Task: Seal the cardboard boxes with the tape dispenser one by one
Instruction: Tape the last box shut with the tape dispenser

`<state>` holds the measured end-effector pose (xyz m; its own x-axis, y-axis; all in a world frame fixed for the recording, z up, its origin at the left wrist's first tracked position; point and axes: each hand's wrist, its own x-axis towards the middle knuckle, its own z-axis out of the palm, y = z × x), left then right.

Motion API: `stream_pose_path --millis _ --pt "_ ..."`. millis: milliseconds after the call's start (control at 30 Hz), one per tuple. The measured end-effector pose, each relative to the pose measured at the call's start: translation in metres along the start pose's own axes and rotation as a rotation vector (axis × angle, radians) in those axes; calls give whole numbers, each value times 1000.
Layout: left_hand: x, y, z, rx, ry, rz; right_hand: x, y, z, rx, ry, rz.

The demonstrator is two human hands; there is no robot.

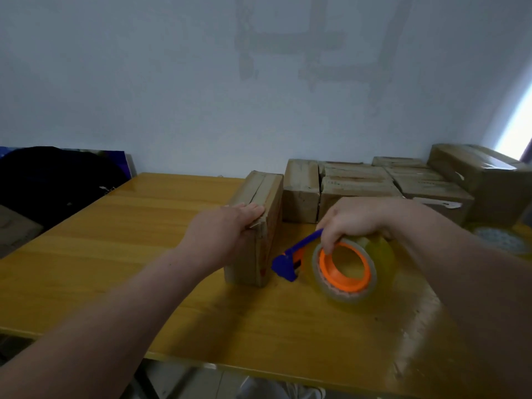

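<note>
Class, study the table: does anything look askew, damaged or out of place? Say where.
The box under the left hand: its top flaps do not meet, a dark gap runs along the seam, and one flap corner sticks out by the fingers.

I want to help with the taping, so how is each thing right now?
Near box: upright on the table, flaps closed, seam showing.
Left hand: resting on that box's top edge.
Tape dispenser: held, blue nose beside the near box.
Right hand: gripping the dispenser, fingers through the roll.
Back boxes: closed, packed side by side.
</note>
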<state>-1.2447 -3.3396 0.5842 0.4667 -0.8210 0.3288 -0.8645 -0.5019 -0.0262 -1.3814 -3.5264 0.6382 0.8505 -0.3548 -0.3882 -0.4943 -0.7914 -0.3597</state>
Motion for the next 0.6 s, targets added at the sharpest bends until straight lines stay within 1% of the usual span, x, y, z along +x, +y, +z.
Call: stream_pose_path --millis 100,167,233,267,367,467,600 --pt "-1 -1 -1 -27 1 -13 -5 8 -4 -82 125 10" --pt "-2 0 -2 -42 3 -12 -7 14 -4 -175 300 49" --pt "-3 -1 -3 -77 13 -8 -6 23 6 -158 466 56" --pt "-4 0 -4 -101 21 -15 -4 28 15 -131 519 46" --pt "-6 0 -10 -160 52 -71 0 37 45 -183 539 73" --pt "-4 -2 -21 -203 112 -99 4 43 69 -265 504 138" --pt "13 -11 -63 -220 201 -102 8 50 79 -374 415 137"
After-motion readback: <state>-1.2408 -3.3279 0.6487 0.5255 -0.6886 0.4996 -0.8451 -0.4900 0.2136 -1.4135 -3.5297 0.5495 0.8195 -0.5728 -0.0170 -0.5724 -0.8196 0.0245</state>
